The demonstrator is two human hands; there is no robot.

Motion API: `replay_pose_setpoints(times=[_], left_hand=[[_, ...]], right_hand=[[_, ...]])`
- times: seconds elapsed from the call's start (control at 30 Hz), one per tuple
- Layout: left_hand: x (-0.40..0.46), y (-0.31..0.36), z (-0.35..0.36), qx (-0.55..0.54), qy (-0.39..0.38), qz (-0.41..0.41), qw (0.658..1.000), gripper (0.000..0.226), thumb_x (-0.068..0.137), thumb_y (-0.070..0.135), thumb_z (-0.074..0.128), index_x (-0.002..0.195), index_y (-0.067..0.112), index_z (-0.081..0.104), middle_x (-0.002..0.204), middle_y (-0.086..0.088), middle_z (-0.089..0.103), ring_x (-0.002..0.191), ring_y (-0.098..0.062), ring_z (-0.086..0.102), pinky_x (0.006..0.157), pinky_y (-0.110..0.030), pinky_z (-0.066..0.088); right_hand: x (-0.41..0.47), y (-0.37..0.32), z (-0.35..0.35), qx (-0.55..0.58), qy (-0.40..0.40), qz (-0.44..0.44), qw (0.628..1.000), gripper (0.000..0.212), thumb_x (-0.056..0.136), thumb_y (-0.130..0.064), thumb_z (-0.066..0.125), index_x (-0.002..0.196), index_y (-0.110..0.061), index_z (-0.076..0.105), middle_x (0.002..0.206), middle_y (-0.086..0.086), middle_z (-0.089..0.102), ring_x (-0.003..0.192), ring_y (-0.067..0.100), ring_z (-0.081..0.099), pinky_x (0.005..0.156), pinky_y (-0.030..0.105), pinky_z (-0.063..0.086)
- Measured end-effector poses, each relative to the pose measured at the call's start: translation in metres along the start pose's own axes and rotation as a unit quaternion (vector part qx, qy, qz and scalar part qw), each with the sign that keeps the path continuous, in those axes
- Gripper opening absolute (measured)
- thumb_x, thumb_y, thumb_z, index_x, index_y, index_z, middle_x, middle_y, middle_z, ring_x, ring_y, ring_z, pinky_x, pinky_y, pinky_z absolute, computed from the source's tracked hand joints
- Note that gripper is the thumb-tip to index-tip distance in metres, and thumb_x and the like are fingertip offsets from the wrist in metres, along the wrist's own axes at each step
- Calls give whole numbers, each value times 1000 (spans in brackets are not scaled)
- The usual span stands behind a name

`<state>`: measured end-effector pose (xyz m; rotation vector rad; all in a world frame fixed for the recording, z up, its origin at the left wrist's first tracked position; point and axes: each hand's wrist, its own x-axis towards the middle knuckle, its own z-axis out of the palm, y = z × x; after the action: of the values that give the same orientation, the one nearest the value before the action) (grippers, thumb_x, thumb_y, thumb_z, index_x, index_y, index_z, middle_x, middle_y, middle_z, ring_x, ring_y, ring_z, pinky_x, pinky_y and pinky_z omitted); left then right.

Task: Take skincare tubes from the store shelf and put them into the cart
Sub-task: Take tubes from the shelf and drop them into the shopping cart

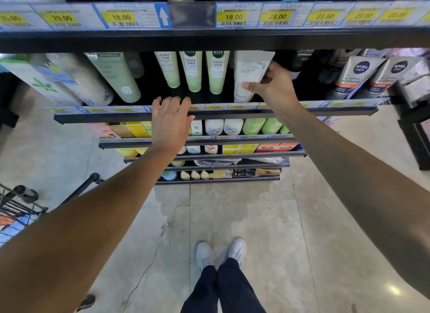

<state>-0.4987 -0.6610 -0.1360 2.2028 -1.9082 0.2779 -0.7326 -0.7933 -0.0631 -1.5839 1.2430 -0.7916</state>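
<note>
Right hand (pixel 275 86) grips the white tube (pixel 250 75), thumb across its front, fingers curled behind; the tube stands on the shelf (pixel 232 114) just right of three pale green tubes (pixel 193 70), with a dark gap on its right side. Left hand (pixel 171 121) lies flat, fingers straight, over the shelf's front edge left of the white tube. Cart (pixel 21 210) sits far left of the shelf, floor (pixel 232 219) between.

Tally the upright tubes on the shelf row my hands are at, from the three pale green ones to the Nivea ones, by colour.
Pale green tubes: 3
White tube, held by the right hand: 1
Grey Nivea tubes: 2
Total: 6
</note>
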Motion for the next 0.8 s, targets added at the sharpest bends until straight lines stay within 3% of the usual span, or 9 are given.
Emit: replay_pose_setpoints(times=[0.1,0.27,0.5,0.8], left_hand=[[0,0,1,2,-3,1,1000,38,98,32,62,130,14,53,117,-10,62,114,-32,54,115,-52,30],[-1,1,-1,1,-5,-3,1000,37,98,32,61,130,14,53,116,-10,61,113,-32,54,115,-52,30],[-1,2,-1,0,-7,-6,1000,37,98,32,61,129,13,54,114,-10,61,112,-32,54,115,-53,30],[0,2,-3,5,-26,-6,1000,38,98,32,61,129,13,53,115,-10,61,115,-32,53,116,-53,29]], right_hand=[[2,0,1,-31,-10,-9,999,53,80,-13,87,127,-17,64,117,-7,74,110,5,68,95,27,56],[-1,0,-1,-28,-13,-11,999,51,83,-10,84,128,-16,63,115,-9,73,107,0,67,90,17,54],[4,1,-9,-42,-32,-8,999,44,84,-12,83,121,-23,64,118,-8,74,112,7,68,105,37,53],[2,7,-11,-57,-30,6,998,56,82,-15,86,131,-17,59,118,-3,73,109,12,69,100,37,55]])
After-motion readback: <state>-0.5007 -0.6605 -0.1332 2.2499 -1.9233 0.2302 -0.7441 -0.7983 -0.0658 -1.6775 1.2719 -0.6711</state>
